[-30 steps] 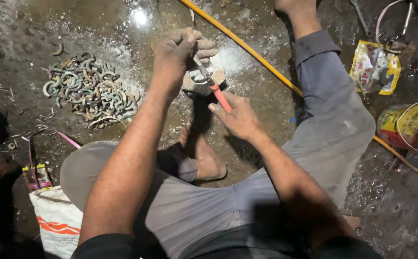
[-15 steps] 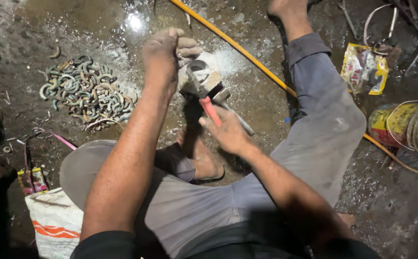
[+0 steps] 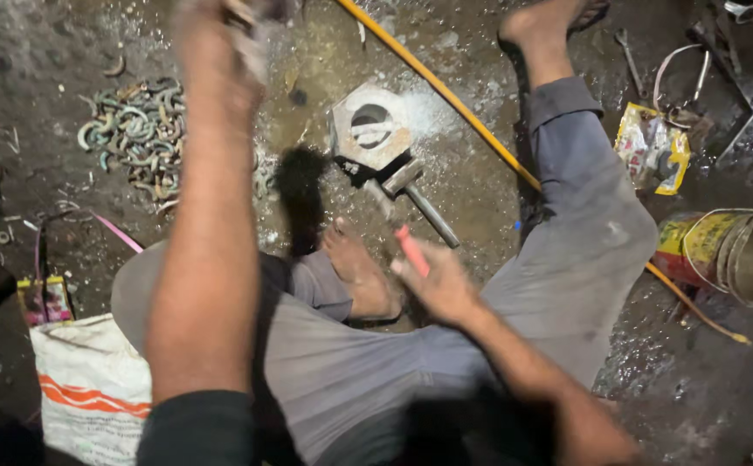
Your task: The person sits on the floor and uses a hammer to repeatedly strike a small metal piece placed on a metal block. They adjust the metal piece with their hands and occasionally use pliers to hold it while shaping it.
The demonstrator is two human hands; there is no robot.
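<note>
1. i see a round yellow and red metal tin (image 3: 743, 256) lying on its side at 3 o'clock, mouth towards the right edge; i cannot tell what is inside it.
2. a crumpled yellow foil packet (image 3: 653, 148) lies at 2 o'clock, and a white woven sack with orange stripes (image 3: 91, 388) sits at 8 o'clock, just beside a small red and yellow box (image 3: 46, 299).
3. the hexagonal grey metal block with a round hole (image 3: 368, 129) rests on the wet floor at 12 o'clock, dusted with pale grit.
4. my right hand (image 3: 437, 280) is closed round the red handle of a hammer (image 3: 411, 194), whose head touches the block's lower edge.
5. my left hand (image 3: 221, 34) is raised at 11 o'clock, blurred; i cannot tell whether it grips anything.
6. a heap of curved greenish metal pieces (image 3: 139, 129) lies at 10 o'clock, and a yellow hose (image 3: 446, 95) runs past the block.
</note>
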